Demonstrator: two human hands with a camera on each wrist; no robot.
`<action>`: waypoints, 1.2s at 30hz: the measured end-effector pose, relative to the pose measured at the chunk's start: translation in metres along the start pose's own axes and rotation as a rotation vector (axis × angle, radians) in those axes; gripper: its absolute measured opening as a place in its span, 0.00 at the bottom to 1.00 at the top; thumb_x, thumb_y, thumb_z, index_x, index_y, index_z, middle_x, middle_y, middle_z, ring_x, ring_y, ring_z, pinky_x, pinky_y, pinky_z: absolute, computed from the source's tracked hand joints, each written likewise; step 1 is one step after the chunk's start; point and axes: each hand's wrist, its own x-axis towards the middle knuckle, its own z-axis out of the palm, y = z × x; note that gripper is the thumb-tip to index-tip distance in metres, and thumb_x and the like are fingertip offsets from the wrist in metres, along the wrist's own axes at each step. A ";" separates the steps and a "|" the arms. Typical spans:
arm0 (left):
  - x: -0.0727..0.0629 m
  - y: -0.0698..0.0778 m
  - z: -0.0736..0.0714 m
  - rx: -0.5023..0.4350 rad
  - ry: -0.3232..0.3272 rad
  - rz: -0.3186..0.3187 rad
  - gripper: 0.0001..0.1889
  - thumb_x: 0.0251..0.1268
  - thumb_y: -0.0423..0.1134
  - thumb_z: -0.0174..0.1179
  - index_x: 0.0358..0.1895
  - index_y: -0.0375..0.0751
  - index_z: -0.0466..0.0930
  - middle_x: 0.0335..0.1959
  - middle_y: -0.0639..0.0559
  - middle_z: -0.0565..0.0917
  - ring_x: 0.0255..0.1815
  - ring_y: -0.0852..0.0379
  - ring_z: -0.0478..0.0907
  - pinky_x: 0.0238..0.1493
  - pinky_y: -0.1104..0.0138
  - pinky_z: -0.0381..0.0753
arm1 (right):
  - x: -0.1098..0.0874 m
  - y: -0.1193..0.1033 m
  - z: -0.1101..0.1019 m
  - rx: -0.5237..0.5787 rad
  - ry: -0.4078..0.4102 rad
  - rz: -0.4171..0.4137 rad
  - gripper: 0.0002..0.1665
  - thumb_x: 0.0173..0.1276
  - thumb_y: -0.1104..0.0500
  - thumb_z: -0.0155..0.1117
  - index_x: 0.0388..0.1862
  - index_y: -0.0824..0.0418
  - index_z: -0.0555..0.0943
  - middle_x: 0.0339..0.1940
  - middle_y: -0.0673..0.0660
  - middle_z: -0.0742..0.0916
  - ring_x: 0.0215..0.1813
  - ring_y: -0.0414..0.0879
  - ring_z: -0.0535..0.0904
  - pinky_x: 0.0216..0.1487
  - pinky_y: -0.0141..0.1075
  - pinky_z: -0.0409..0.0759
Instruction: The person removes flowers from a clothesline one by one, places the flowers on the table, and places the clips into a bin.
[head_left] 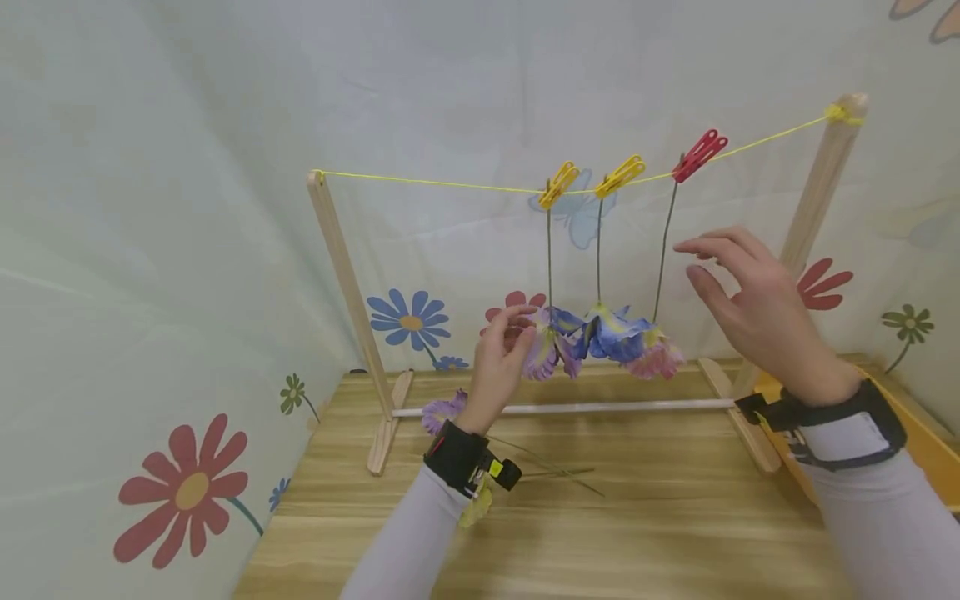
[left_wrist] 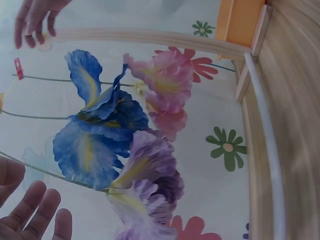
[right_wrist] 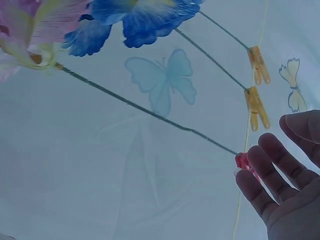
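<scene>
Three artificial flowers hang upside down by their stems from a yellow string (head_left: 435,182). Yellow clothespins (head_left: 558,185) clip the purple flower (head_left: 551,350) and the blue flower (head_left: 617,335); a red clothespin (head_left: 700,156) clips the pink flower (head_left: 656,358). My left hand (head_left: 504,358) is beside the purple flower, its fingers loosely bent around nothing; the left wrist view shows them apart from the stem. To the right of the pink flower's stem, my right hand (head_left: 753,304) hovers with fingers extended, holding nothing. In the right wrist view its fingers (right_wrist: 272,180) partly overlap the red clothespin.
Wooden posts (head_left: 348,292) carry the string, joined low down by a white rod (head_left: 615,407). Behind my left wrist, another purple flower (head_left: 442,411) and a yellow flower (head_left: 477,504) lie on the wooden table (head_left: 660,533). An orange bin (head_left: 918,454) stands at the right.
</scene>
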 end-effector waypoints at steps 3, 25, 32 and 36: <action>0.011 0.005 -0.002 0.009 0.008 -0.004 0.17 0.82 0.36 0.55 0.67 0.39 0.75 0.55 0.37 0.80 0.54 0.47 0.80 0.56 0.53 0.79 | 0.018 -0.008 0.004 -0.014 -0.010 -0.049 0.21 0.69 0.75 0.67 0.60 0.67 0.82 0.55 0.65 0.82 0.62 0.62 0.74 0.64 0.36 0.68; 0.064 0.028 0.007 -0.026 -0.004 0.002 0.27 0.80 0.33 0.56 0.78 0.41 0.64 0.63 0.41 0.76 0.61 0.47 0.78 0.53 0.63 0.85 | 0.121 -0.027 0.038 -0.152 -0.195 -0.256 0.23 0.75 0.66 0.66 0.67 0.68 0.77 0.64 0.68 0.79 0.71 0.67 0.68 0.75 0.61 0.61; 0.075 0.033 0.012 -0.006 -0.047 0.000 0.28 0.81 0.35 0.56 0.80 0.43 0.63 0.69 0.36 0.74 0.70 0.38 0.72 0.67 0.57 0.77 | 0.137 -0.025 0.037 -0.189 -0.270 -0.254 0.23 0.77 0.65 0.63 0.69 0.68 0.77 0.65 0.69 0.79 0.74 0.67 0.66 0.77 0.61 0.57; 0.079 0.037 0.015 0.002 -0.064 -0.011 0.28 0.81 0.35 0.56 0.80 0.45 0.63 0.69 0.39 0.75 0.70 0.41 0.74 0.68 0.58 0.76 | 0.144 -0.026 0.036 -0.211 -0.309 -0.247 0.21 0.79 0.65 0.61 0.67 0.69 0.77 0.63 0.69 0.80 0.74 0.68 0.65 0.78 0.61 0.55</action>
